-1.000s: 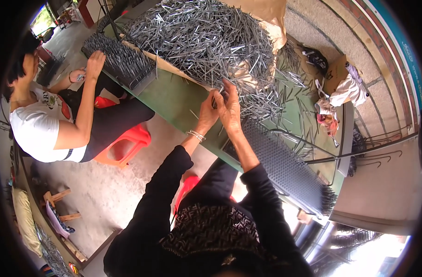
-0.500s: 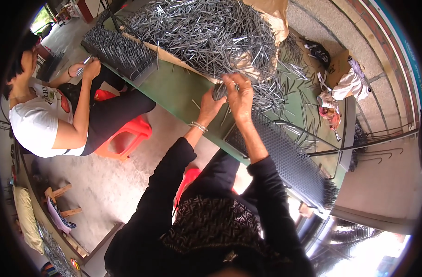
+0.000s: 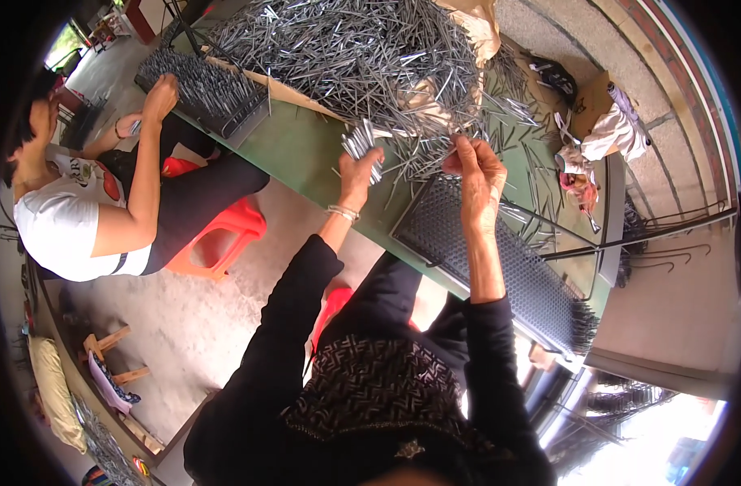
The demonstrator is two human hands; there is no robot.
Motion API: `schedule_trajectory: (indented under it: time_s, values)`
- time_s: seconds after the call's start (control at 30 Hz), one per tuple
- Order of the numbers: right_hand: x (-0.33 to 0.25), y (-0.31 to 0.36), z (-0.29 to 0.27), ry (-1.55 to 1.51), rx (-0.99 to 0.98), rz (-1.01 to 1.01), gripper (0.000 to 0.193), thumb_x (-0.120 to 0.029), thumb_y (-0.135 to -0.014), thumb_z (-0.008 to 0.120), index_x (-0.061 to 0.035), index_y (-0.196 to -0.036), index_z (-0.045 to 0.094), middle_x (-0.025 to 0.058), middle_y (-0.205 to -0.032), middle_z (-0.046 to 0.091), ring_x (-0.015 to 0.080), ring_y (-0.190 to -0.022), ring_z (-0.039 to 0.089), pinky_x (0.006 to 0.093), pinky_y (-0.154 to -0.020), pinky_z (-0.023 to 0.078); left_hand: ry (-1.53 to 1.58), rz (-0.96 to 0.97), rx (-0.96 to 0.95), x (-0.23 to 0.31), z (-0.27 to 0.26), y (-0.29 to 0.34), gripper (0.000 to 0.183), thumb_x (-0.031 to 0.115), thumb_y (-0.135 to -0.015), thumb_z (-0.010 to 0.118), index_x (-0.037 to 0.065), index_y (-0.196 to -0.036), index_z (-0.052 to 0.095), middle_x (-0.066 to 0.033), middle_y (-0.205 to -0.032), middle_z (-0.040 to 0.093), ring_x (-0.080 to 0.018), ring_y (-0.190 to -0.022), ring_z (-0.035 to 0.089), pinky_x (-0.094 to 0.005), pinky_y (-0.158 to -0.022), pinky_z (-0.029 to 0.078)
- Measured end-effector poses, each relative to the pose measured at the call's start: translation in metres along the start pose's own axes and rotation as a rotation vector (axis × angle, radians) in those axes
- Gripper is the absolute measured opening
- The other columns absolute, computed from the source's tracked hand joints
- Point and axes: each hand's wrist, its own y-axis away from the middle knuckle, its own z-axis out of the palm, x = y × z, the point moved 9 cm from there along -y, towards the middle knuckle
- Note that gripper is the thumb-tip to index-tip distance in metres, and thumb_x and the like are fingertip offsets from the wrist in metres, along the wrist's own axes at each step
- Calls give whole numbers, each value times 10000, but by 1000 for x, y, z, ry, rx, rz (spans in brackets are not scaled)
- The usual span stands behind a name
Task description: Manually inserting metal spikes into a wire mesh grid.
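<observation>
My left hand (image 3: 356, 180) is closed round a bundle of thin grey metal rods (image 3: 356, 141), their ends fanning out above the fingers. To its right, my right hand (image 3: 483, 176) hovers over the far part of a dark perforated rack (image 3: 476, 231). Its thumb and fingertips are pinched together; whatever is between them is too small to make out. The rack lies slanted along the near edge of the green table, with rows of small holes and rods standing at its right end. Beyond both hands spreads a large heap of loose rods (image 3: 346, 61) on brown paper.
At the left a co-worker (image 3: 79, 206) sits beside a second rack (image 3: 204, 93) full of upright rods. A red stool (image 3: 224, 235) stands under them. Loose rods litter the green tabletop (image 3: 297, 150). A metal bar (image 3: 646, 235) crosses the right side, near a cardboard box (image 3: 593, 109).
My hands have parted: the left drew back slightly with the rod bundle now in plain sight, and the right moved rightward, over the rack. The co-worker's near hand rose.
</observation>
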Motion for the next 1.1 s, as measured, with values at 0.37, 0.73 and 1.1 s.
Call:
schedule_trajectory:
  time_s: [0.37, 0.73, 1.1]
  values:
    - [-7, 33, -60, -48, -13, 211, 228, -181, -951, 608, 23, -1026, 677, 15, -748, 618, 83, -633, 570, 248, -619, 536, 394, -642, -536, 39, 129, 105, 208, 177, -895, 641, 17, -1028, 639, -83, -843, 673, -172, -746, 659, -346, -640, 572]
    - [-27, 125, -199, 72, 120, 289, 159, -161, -923, 651, -7, -887, 634, 27, -722, 625, 86, -615, 587, 236, -634, 518, 126, -717, -704, 8, 215, 246, 215, 110, -792, 714, -8, -969, 686, -88, -829, 701, -153, -683, 672, -282, -591, 524]
    - [-13, 187, -266, 108, 226, 372, 142, -106, -901, 619, 31, -912, 582, 62, -737, 612, 122, -658, 598, 253, -604, 496, 59, -745, -794, -16, 248, 308, 221, 91, -803, 694, -46, -974, 668, -116, -822, 707, -186, -652, 697, -284, -515, 545]
